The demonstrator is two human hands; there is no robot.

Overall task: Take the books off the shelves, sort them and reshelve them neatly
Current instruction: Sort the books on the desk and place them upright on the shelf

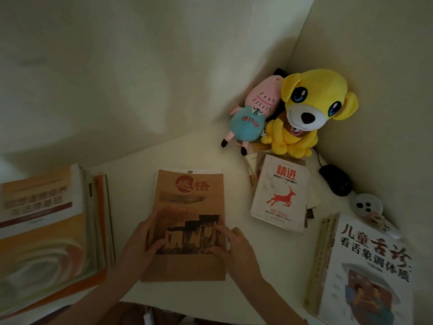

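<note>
A brown book (187, 202) with a red seal and a dark building picture lies flat in the middle of the pale surface (236, 273), on top of a white book whose edge shows at its far end. My left hand (143, 245) holds its left edge, thumb on the cover. My right hand (232, 245) grips its right edge with curled fingers. A stack of orange and white books (46, 231) lies at the left. A white book with a red deer (280, 193) lies to the right, and a white book with large characters (367, 266) tops a pile at the front right.
A yellow plush dog (311, 109) and a pink and blue plush doll (250, 113) lean in the far right corner against the walls. A black computer mouse (335, 180) and a small round white object (366, 204) lie along the right wall.
</note>
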